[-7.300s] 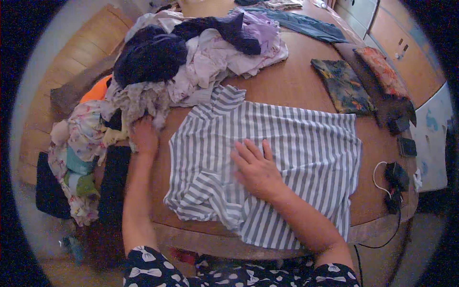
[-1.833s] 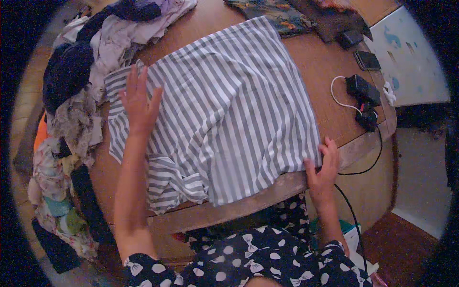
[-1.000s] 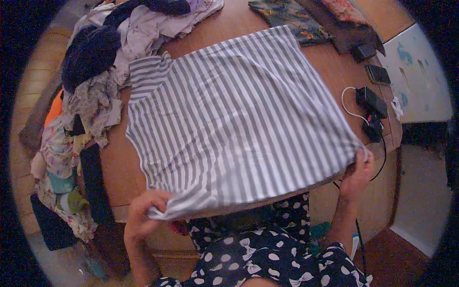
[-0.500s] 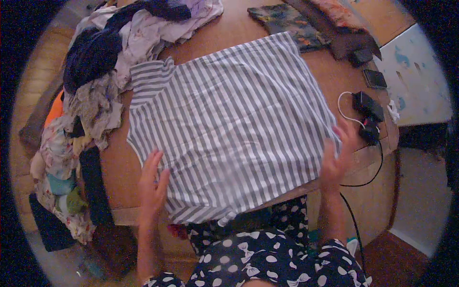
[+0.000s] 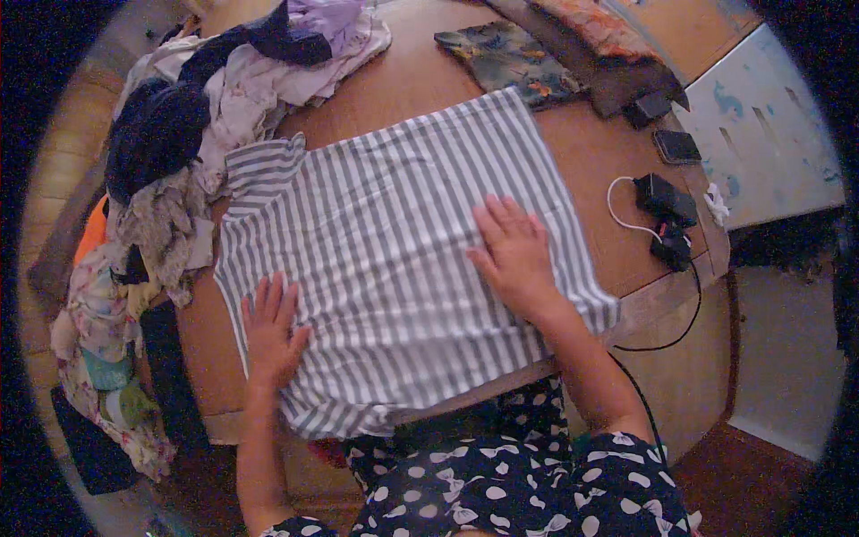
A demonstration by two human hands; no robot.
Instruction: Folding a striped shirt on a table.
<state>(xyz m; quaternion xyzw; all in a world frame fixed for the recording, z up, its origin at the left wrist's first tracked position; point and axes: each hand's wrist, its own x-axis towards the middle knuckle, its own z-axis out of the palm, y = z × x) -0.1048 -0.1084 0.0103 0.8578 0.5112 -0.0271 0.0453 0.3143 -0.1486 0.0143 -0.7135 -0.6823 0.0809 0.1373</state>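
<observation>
A grey-and-white striped shirt lies spread on the wooden table, its neck side to the left and its hem to the right. One short sleeve points to the far left; the other is by the table's near edge. Flat on the cloth near the neck rests my left hand, fingers spread. My right hand presses on the shirt toward the hem, its fingers stretched out. Small wrinkles run through the cloth between the two hands.
Heaped clothes line the table's left side. A folded camouflage-patterned cloth lies at the back, beside brown and orange fabric. On the right are a black power adapter, a phone-like black device and cables.
My right hand has moved left from the hem edge onto the middle right of the shirt. My left hand has settled flat near the neck. The whole view has shifted slightly.
</observation>
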